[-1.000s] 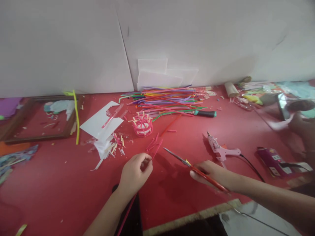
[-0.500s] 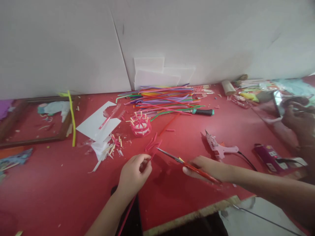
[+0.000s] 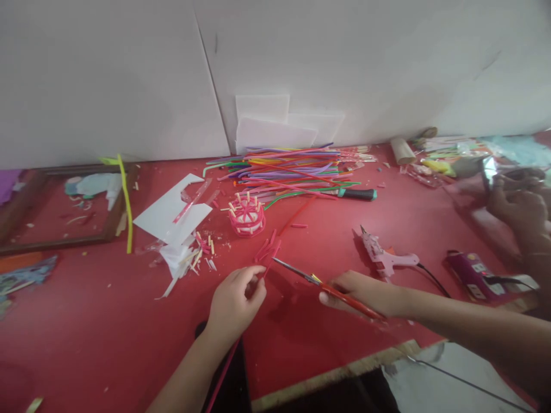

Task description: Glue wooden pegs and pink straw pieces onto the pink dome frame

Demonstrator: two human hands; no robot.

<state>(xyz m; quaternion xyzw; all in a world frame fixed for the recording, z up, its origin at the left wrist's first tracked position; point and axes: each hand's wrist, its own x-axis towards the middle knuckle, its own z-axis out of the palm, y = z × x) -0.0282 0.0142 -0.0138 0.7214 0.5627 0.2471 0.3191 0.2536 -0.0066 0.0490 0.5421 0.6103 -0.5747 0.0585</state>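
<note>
Between the thumb and forefinger of my left hand [image 3: 236,295] I pinch a slim, smooth-looking pink strand [image 3: 267,268], its tip poking out beyond my fingers, its long tail trailing beneath my wrist. Short pink pieces [image 3: 262,252] lie just past that tip; a round pink lattice with pale pegs [image 3: 246,219] stands farther off. My right hand [image 3: 350,287], forearm angled in from the right, is wrapped around red-handled scissors [image 3: 350,302], their slender metal blades aimed at the strand.
</note>
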